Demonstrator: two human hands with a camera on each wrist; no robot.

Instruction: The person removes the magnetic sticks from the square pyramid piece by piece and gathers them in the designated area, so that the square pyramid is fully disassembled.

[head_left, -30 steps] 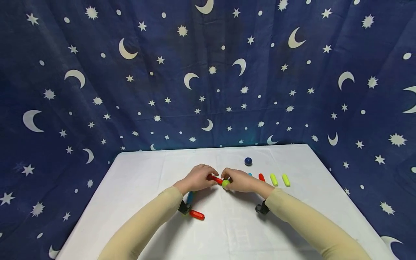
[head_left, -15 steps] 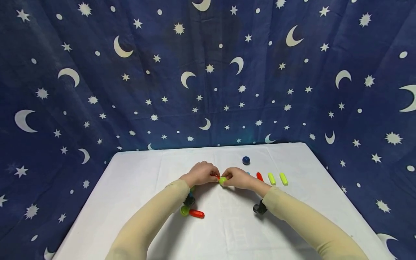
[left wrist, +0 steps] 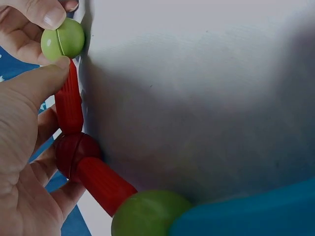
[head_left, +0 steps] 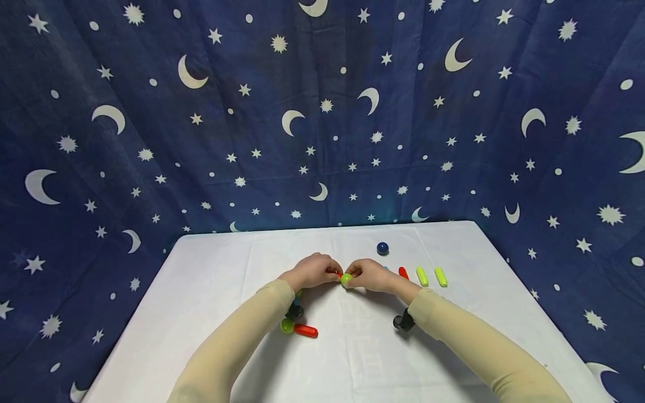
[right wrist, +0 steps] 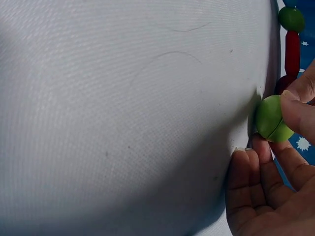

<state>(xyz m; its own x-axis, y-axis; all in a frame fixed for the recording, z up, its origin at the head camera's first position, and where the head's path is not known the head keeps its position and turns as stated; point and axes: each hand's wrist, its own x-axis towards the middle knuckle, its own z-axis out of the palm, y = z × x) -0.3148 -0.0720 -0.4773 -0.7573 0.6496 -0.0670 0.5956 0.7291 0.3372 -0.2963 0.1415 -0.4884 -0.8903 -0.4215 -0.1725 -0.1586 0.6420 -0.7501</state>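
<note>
My right hand (head_left: 373,275) pinches a split-seamed green ball (left wrist: 71,39) near the middle of the table. Just left of it, my left hand (head_left: 314,270) grips a ridged red rod (left wrist: 70,110), its thumb tip at the ball's lower edge. The rod's end meets the green ball. In the left wrist view the chain runs on through a dark red ball (left wrist: 81,147), a second red rod (left wrist: 106,184), another green ball (left wrist: 147,214) and a curved blue piece (left wrist: 251,211). From the head, the hands and left forearm hide most of this chain.
A dark blue ball (head_left: 382,248) lies behind my right hand. To the right are a loose red rod (head_left: 403,273) and two yellow-green rods (head_left: 422,276). By my left forearm, a green ball (head_left: 287,326) adjoins a red rod (head_left: 305,331). A starry curtain (head_left: 322,140) backs the white table (head_left: 211,291).
The hands have drawn closer together, bringing the red rod up to the green ball. My left forearm shifted right, uncovering the green ball beside the near red rod.
</note>
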